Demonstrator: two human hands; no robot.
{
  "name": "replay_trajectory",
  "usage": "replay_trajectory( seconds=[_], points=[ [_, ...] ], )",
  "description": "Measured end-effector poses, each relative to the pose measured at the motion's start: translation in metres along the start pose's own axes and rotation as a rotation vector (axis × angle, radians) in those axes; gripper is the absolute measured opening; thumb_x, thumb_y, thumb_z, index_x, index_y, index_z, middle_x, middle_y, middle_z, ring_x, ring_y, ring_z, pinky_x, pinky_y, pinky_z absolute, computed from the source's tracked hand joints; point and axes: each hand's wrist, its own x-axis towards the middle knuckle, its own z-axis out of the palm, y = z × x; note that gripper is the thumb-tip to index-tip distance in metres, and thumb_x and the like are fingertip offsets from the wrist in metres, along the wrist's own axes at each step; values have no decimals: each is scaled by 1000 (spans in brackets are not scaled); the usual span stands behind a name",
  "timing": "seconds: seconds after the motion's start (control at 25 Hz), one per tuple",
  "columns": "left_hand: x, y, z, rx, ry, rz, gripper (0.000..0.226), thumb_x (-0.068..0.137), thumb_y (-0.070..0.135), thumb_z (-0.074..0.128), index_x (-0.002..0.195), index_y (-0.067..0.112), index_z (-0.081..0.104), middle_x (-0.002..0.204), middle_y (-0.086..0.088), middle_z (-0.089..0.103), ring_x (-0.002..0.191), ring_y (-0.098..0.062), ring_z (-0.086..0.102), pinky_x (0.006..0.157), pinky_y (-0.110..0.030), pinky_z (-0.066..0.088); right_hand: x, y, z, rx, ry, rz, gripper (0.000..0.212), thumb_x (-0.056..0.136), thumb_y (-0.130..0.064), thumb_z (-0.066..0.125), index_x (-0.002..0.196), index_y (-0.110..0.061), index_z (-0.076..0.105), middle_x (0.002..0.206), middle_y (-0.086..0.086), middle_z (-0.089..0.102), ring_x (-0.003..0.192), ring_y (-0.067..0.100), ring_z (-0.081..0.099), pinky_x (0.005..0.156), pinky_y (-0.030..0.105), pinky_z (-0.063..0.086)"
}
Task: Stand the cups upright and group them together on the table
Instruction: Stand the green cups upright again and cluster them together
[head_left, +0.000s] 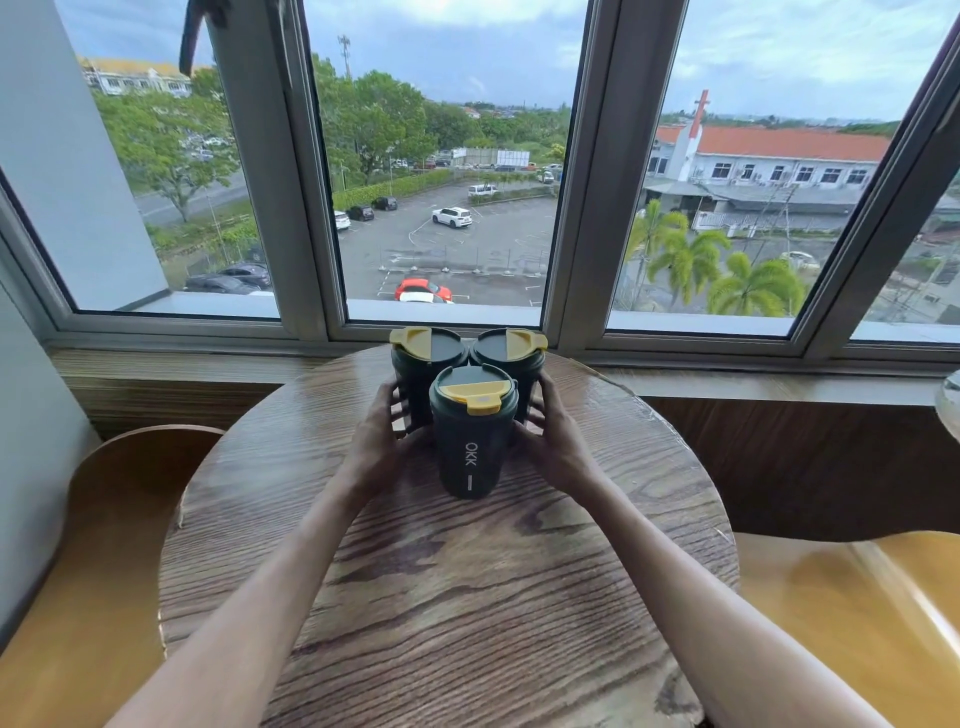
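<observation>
1. I see three dark green tapered travel cups with yellow flip lids standing in a tight triangle at the far middle of the round wood-grain table (467, 597), near the window edge.
2. Near cup (471, 441): upright, long axis vertical, wider lid end up, narrow base on the table. White "OKK" lettering runs down the side facing me. Yellow lid tab points toward me.
3. Back-left cup (423, 358): upright, lid up, yellow part of the lid on the left side.
4. Back-right cup (511, 358): upright, lid up, yellow part on the right side.
5. The two back cups touch or nearly touch each other; the near cup sits in front, between them, overlapping both in view.
6. Left hand (382, 431): fingers curled round the left side of the back-left cup, thumb toward the near cup. Clamped on the cluster from the left.
7. Right hand (553, 434): fingers wrapped on the right side of the back-right cup, thumb by the near cup. Clamped from the right.
8. Both forearms reach in over the table from the near edge.
9. Around: curved wooden chair (119, 519) at left, grey-framed window (306, 208) behind the cups, car park outside.
</observation>
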Motion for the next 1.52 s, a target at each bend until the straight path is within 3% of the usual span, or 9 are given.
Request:
replay_trajectory(
  seconds=[0.12,0.2,0.32,0.4,0.48,0.64,0.84,1.28,1.52],
  points=[
    [-3,5,-3,-37,-29,-15,70,82,-3,67,140,15,33,124,2,50,113,-16,54,69,-4,50,-4,-3,1,9,-24,-6,81,77,-42,73,141,-51,25,135,1,58,124,22,59,102,55,49],
    [-12,4,-3,-24,8,-39,62,85,0,66,137,13,35,130,-6,49,116,-22,55,71,-11,50,-11,4,2,-60,6,-31,87,75,-52,74,145,-49,23,148,2,47,130,24,53,106,50,46],
    [-40,6,0,50,63,-27,42,83,-1,64,119,8,43,117,-10,55,97,-20,63,63,-18,52,-35,10,-4,-77,120,-39,60,80,-33,77,130,-24,45,131,9,53,108,24,60,88,35,57],
    [-54,7,1,-21,-131,-24,48,78,-3,66,117,14,44,108,-5,60,95,-20,66,70,-20,57,-43,3,-7,-21,-16,-25,48,79,-21,76,119,-24,51,111,4,63,94,23,65,75,27,57],
    [-55,5,-1,-18,-297,-12,65,72,9,75,125,25,41,113,2,61,101,-16,67,83,-26,56,-46,-8,-7,-27,-220,-25,59,74,-22,76,127,-25,49,108,-3,66,93,17,67,70,21,53],
    [-47,7,-2,38,-267,-2,76,65,43,82,128,28,43,116,8,61,108,-7,61,86,-26,54,-48,-19,3,-72,-179,-50,71,74,-30,84,132,-25,46,107,-10,64,90,10,65,72,18,51],
    [-44,10,-3,-9,-268,10,54,80,20,75,124,25,46,114,11,61,104,10,58,79,-12,52,-48,-26,11,-76,-107,-56,71,69,-33,88,126,-29,46,104,-11,64,81,0,61,72,19,53],
    [-48,8,-1,-62,-269,26,59,83,16,72,134,17,44,117,8,63,108,5,60,82,-12,51,-50,-24,14,-85,-79,-49,76,68,-39,87,131,-28,47,107,-10,66,86,11,65,76,26,57],
    [-49,-1,-1,-151,-304,-25,67,79,15,76,136,19,41,119,-4,65,106,-12,68,91,-30,56,-50,-22,12,-47,-91,-46,77,69,-36,88,132,-27,46,107,-10,66,85,3,63,72,15,53]
  ],
)
